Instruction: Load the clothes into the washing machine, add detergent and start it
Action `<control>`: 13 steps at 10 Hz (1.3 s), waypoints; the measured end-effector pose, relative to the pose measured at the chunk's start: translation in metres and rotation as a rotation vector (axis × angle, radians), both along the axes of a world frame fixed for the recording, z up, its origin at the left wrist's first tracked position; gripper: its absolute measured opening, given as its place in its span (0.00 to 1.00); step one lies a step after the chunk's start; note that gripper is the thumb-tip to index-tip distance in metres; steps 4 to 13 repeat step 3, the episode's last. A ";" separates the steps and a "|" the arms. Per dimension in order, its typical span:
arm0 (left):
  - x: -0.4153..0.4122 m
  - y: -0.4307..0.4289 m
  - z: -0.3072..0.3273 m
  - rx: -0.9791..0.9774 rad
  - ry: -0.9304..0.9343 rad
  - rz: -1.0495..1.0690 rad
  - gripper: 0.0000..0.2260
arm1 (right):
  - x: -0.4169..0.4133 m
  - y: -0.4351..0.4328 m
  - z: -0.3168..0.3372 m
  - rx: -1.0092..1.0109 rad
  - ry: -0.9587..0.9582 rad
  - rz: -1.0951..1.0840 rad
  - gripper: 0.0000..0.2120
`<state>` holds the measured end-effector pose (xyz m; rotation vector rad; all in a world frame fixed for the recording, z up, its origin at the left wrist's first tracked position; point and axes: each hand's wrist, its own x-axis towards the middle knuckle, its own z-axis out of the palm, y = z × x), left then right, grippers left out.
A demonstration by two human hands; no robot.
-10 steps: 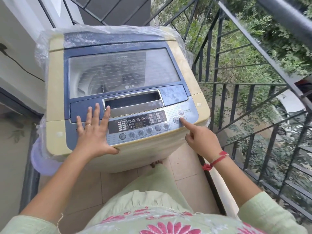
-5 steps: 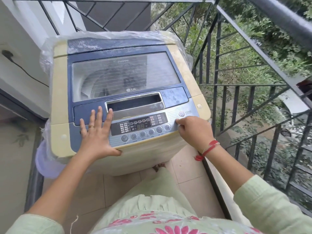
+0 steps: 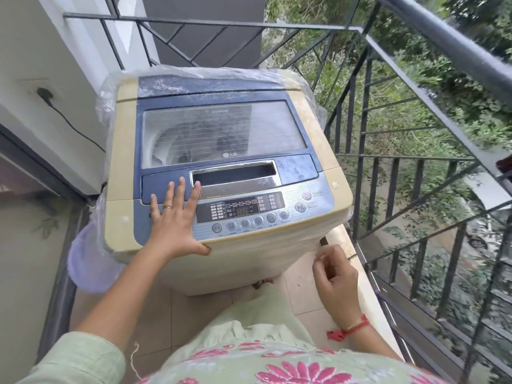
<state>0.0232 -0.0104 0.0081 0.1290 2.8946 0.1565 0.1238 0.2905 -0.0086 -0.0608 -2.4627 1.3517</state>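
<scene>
A cream and blue top-loading washing machine (image 3: 122, 151) stands on a narrow balcony, its glass lid (image 3: 221, 131) closed. Dark shapes show dimly in the drum through the glass. The control panel (image 3: 249, 212) runs along the front edge, with a lit display and a start/pause button (image 3: 300, 207) at its right end. My left hand (image 3: 173, 220) lies flat with fingers spread on the lid's front left, thumb hooked over the front edge. My right hand (image 3: 335, 281) hangs loosely curled in the air below the machine's right front corner, touching nothing.
A black metal railing (image 3: 393, 173) closes the balcony on the right and behind the machine, with greenery beyond. A white wall (image 3: 41, 65) with a plugged-in black cable (image 3: 69, 123) is at left. Clear plastic wrap (image 3: 86, 261) hangs around the machine. Tiled floor (image 3: 302, 286) lies below.
My right hand has left the start/pause button and dropped down and back toward me. My left hand stays flat on the lid. The view has tilted upward a little.
</scene>
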 end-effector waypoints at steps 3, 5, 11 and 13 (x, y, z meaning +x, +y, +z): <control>0.000 0.004 0.016 -0.036 -0.162 0.010 0.67 | -0.025 -0.040 0.029 0.118 0.106 0.187 0.03; 0.000 0.004 0.016 -0.036 -0.162 0.010 0.67 | -0.025 -0.040 0.029 0.118 0.106 0.187 0.03; 0.000 0.004 0.016 -0.036 -0.162 0.010 0.67 | -0.025 -0.040 0.029 0.118 0.106 0.187 0.03; 0.000 0.004 0.016 -0.036 -0.162 0.010 0.67 | -0.025 -0.040 0.029 0.118 0.106 0.187 0.03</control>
